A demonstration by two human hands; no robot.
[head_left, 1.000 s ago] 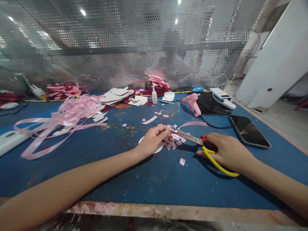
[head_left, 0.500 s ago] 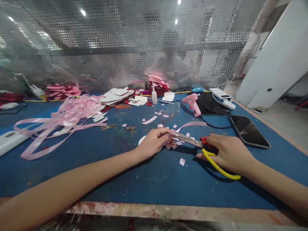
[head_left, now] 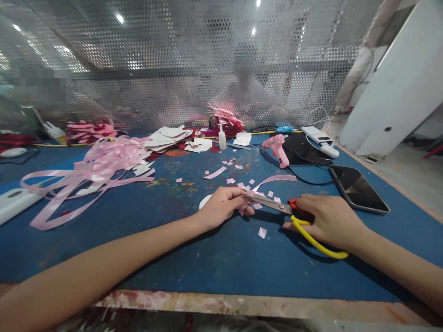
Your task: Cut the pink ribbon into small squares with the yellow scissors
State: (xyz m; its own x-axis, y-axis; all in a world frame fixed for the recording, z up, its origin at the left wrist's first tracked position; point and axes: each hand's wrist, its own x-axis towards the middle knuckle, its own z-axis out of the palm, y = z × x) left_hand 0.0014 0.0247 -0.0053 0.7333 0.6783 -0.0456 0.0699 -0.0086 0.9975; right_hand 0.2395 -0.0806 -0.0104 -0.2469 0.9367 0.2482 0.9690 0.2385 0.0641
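My left hand (head_left: pixel 226 205) pinches a pink ribbon (head_left: pixel 273 178) near the middle of the table; the ribbon's free end curves away to the right. In my right hand (head_left: pixel 330 221) are scissors (head_left: pixel 275 204) with red and yellow handles, my fingers wrapped round the grips. Their blades lie nearly closed, tips right at my left fingertips, across the ribbon. Small cut pink squares (head_left: pixel 262 233) are scattered under and around the blades. A white round piece (head_left: pixel 205 201) shows partly behind my left hand, which hides the rest.
A tangled pile of pink ribbon (head_left: pixel 110 159) lies at left, beside white paper pieces (head_left: pixel 168 138). Farther back stand a small glue bottle (head_left: pixel 222 138) and a pink glue gun (head_left: pixel 278 150) with its cord. A phone (head_left: pixel 360 190) rests at right. Perforated metal sheet (head_left: pixel 180 64) closes off the back.
Both hands stay almost in place. The fingers of my left hand have shifted slightly at the blade tips, and the scissor blades have dipped a little.
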